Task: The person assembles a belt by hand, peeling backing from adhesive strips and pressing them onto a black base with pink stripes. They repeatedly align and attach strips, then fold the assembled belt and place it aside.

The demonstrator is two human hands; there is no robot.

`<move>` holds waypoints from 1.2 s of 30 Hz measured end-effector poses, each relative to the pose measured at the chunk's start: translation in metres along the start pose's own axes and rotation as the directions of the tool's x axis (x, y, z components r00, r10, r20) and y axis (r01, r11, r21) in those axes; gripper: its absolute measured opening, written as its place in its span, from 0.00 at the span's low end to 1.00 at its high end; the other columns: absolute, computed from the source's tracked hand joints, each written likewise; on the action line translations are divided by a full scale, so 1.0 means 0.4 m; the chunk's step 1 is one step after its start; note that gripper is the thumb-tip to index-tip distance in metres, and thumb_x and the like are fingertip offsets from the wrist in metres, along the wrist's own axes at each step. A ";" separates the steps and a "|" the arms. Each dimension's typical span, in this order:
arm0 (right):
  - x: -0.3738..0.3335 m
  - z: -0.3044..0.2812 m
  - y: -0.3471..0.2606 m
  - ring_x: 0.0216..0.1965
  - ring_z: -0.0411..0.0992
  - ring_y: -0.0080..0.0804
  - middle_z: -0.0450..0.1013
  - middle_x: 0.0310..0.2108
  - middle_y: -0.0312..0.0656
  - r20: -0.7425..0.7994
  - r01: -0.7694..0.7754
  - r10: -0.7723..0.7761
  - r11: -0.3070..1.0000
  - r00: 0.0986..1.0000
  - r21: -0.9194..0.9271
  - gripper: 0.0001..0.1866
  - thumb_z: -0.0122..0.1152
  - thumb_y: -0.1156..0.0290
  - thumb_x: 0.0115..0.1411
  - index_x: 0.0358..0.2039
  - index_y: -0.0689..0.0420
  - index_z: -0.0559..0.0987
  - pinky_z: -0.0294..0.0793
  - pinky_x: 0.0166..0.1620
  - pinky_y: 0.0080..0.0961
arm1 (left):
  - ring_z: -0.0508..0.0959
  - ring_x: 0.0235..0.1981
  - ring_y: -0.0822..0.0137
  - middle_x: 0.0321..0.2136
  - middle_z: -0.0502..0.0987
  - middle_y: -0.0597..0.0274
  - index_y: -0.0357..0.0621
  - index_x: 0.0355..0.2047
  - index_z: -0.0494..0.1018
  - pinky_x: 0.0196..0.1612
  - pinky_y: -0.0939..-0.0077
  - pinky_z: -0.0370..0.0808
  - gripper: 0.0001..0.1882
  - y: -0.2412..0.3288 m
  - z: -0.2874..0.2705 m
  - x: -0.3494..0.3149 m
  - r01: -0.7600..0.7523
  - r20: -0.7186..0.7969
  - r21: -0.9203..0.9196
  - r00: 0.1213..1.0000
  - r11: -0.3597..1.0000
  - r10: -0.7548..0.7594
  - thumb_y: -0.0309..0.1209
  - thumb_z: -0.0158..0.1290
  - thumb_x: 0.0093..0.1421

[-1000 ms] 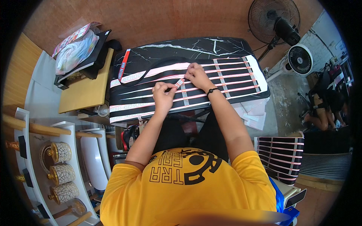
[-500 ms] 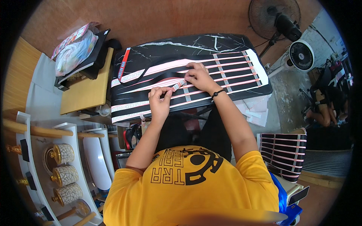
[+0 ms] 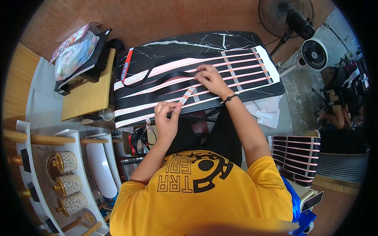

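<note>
Nearest, the wearer's yellow shirt [image 3: 220, 192] fills the lower middle, with both bare forearms reaching forward from it over the near edge of the table. Compared with half a second ago, the left hand [image 3: 167, 118] has drawn back toward the body and away from its partner, so a longer stretch of striped tape [image 3: 186, 95] shows between the two. It pinches the near end of that tape between thumb and bent fingers, the back of the hand turned upward. The tape slants up and to the right across the black straps [image 3: 157, 85], over which it lies. Farther along, the right hand [image 3: 212, 80], a black bracelet [image 3: 228, 98] at its wrist, angles in from the right with fingers curled downward; its fingertips were at the tape's upper end and are now just beyond it, over the straps. Whether they grip anything I cannot tell. The straps, edged in pink and white, run across the table [image 3: 240, 39], fanning loosely on the left and joined by grey cross strips [image 3: 230, 70] on the right. Beyond the table's far right corner are a white fan [image 3: 314, 54] and a black fan [image 3: 293, 23].
</note>
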State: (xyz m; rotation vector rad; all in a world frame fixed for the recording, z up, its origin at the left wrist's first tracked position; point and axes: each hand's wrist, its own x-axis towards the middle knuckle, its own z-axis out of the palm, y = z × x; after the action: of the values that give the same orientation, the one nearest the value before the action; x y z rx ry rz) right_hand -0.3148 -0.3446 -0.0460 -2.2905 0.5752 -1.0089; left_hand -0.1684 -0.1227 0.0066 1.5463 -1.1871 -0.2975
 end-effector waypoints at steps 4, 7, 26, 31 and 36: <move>-0.047 0.005 -0.026 0.54 0.66 0.43 0.72 0.46 0.40 0.110 -0.095 0.121 0.972 0.987 -0.217 0.05 0.64 0.67 0.56 0.29 0.54 0.83 0.65 0.57 0.41 | 0.71 0.34 0.65 0.27 0.71 0.63 0.41 0.28 0.79 0.41 0.73 0.68 0.03 0.014 -0.005 0.004 0.034 -0.011 -0.075 0.999 0.997 -0.035 0.22 0.62 0.52; -0.043 0.023 -0.023 0.53 0.67 0.44 0.72 0.44 0.40 0.067 -0.117 0.137 0.961 0.988 -0.249 0.05 0.64 0.67 0.56 0.29 0.54 0.82 0.65 0.56 0.42 | 0.70 0.33 0.63 0.26 0.70 0.62 0.41 0.26 0.78 0.40 0.71 0.67 0.04 0.066 -0.026 -0.040 -0.013 0.180 0.035 0.984 0.999 0.007 0.20 0.62 0.50; -0.089 -0.022 -0.059 0.57 0.63 0.44 0.71 0.49 0.39 0.168 -0.059 0.090 0.982 0.982 -0.182 0.06 0.65 0.64 0.54 0.27 0.51 0.83 0.58 0.61 0.44 | 0.66 0.30 0.71 0.26 0.67 0.67 0.41 0.28 0.80 0.34 0.79 0.62 0.04 0.115 -0.093 -0.066 -0.062 0.156 -0.034 0.986 0.998 0.067 0.21 0.63 0.51; -0.084 0.006 -0.061 0.56 0.64 0.45 0.71 0.48 0.37 0.128 -0.121 0.158 0.959 0.979 -0.256 0.07 0.64 0.64 0.55 0.27 0.53 0.83 0.58 0.62 0.45 | 0.68 0.28 0.61 0.23 0.68 0.64 0.47 0.24 0.80 0.38 0.68 0.64 0.10 0.151 -0.094 -0.080 -0.246 0.367 -0.073 0.894 0.966 0.256 0.18 0.62 0.42; -0.087 0.009 -0.069 0.55 0.64 0.45 0.70 0.48 0.37 0.082 -0.091 0.118 0.956 0.990 -0.279 0.06 0.63 0.67 0.56 0.27 0.55 0.82 0.60 0.60 0.43 | 0.72 0.31 0.61 0.26 0.70 0.63 0.46 0.25 0.81 0.38 0.71 0.67 0.12 0.174 -0.082 -0.071 -0.397 0.431 -0.145 0.799 0.906 0.419 0.15 0.60 0.41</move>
State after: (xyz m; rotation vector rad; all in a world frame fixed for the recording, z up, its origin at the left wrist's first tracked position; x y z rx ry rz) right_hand -0.3297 -0.3025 -0.0483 -2.5038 0.8310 -0.8027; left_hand -0.1941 -0.0728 0.0662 1.1620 -1.8355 -0.4071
